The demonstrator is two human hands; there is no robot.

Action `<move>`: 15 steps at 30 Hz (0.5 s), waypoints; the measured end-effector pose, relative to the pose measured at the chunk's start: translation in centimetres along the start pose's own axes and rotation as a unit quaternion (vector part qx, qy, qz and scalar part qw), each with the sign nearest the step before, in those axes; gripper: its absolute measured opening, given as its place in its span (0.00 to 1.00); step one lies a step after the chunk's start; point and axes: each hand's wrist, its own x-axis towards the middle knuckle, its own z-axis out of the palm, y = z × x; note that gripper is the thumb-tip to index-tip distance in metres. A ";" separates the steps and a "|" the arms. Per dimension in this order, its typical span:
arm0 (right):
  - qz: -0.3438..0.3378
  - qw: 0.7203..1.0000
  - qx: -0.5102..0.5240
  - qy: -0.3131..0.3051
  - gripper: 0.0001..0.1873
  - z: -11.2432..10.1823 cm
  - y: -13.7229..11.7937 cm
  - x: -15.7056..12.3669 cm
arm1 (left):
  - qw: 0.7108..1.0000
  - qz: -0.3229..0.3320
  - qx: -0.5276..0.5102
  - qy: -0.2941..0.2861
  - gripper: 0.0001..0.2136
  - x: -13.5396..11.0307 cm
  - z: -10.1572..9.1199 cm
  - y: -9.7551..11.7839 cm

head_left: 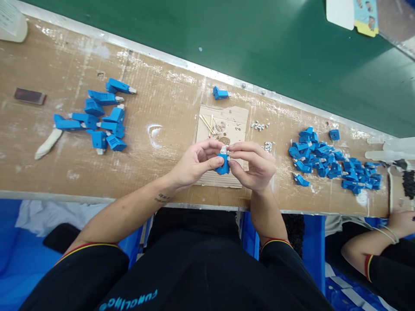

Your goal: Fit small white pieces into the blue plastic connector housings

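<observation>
Black sleeves (84, 276), red-and-yellow trim (275, 240)

Black shirt (201, 259): light-blue lettering (129, 300) down near the bottom edge of the view, tilted and bent with the fabric, reads roughly like "FUNOLINO", but don't quote me on every letter lol
Left forearm (126, 211): small dark tattoo (162, 198) close to the wrist, character-like marks in short rows, way too tiny to read
Whitish bottle (21, 32), top left corner: faint print (8, 15), cut off and too washed out, honestly illegible
</observation>
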 end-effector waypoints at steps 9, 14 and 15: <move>-0.001 0.999 0.025 -0.048 0.08 -0.4 0.3 0.0 | 0.999 0.019 0.049 0.007 0.21 -0.1 -0.4 0.3; -0.003 0.998 0.006 -0.055 0.06 -0.2 0.2 0.1 | 0.997 0.038 0.073 0.012 0.21 0.0 -0.7 0.6; 0.002 0.999 0.004 -0.053 0.05 -0.2 0.2 0.0 | 0.996 0.041 0.077 0.010 0.21 0.0 -0.7 0.7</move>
